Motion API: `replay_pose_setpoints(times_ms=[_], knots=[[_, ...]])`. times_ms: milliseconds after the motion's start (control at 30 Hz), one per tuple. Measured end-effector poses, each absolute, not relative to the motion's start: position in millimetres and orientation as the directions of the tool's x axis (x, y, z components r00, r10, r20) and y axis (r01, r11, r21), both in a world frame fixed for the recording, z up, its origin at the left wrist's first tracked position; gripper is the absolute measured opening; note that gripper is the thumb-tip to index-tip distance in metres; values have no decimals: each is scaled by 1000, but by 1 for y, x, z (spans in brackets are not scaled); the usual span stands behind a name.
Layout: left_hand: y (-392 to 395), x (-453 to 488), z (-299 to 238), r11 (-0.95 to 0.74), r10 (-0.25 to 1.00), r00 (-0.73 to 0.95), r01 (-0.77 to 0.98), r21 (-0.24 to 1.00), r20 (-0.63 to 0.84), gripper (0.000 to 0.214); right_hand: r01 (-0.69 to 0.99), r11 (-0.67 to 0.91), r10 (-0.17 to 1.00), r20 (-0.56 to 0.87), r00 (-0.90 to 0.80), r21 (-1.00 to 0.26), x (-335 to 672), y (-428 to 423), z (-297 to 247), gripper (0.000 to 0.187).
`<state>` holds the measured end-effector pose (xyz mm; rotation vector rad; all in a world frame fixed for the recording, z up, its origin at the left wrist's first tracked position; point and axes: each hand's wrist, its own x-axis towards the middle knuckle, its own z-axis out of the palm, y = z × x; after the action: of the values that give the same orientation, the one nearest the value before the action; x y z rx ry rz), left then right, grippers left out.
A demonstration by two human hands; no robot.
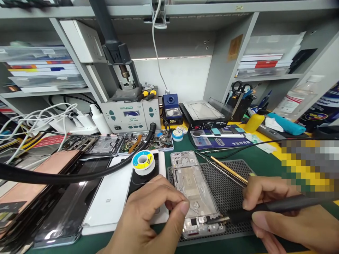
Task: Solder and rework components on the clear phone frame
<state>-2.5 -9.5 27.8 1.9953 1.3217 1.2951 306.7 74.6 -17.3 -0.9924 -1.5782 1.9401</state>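
My left hand (152, 215) is pinched on a thin solder wire (194, 211) that leads from a spool (143, 162) standing on a white phone back (111, 203). My right hand (286, 215) grips a black soldering iron (267, 209) like a pen. Its tip (215, 221) touches the lower end of an opened phone frame (194, 192). The frame lies on a dark perforated mat (227, 190). Tweezers (229, 171) rest on the mat above my right hand.
A rework station (131, 118) with its black hose (79, 174) stands behind. Beside it are a small blue station (172, 111), a hot plate (203, 114), parts trays (145, 141), a tool holder (239, 106) and a yellow bottle (254, 121). Dismantled phones (37, 187) lie left.
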Motion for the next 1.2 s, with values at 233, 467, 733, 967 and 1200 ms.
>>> replay_pose_setpoints(times_ms=[233,467,733,967,1200], knots=[[-9,-3,26,-473,868,130,508,720,479,21,111,-252,723,-263,-639,-961,309,74,-21,20],[-10,-2,28,-485,865,149,496,721,479,21,131,-245,726,-271,-632,-961,305,72,-14,22],[-13,-3,21,-493,866,189,485,723,464,18,154,-235,736,-279,-617,-960,305,73,-17,24],[-11,-2,21,-520,849,203,494,697,489,19,159,-228,738,-277,-616,-961,306,71,-13,25],[-9,0,23,-505,858,208,508,698,469,19,160,-244,744,-291,-601,-956,306,72,-15,24]])
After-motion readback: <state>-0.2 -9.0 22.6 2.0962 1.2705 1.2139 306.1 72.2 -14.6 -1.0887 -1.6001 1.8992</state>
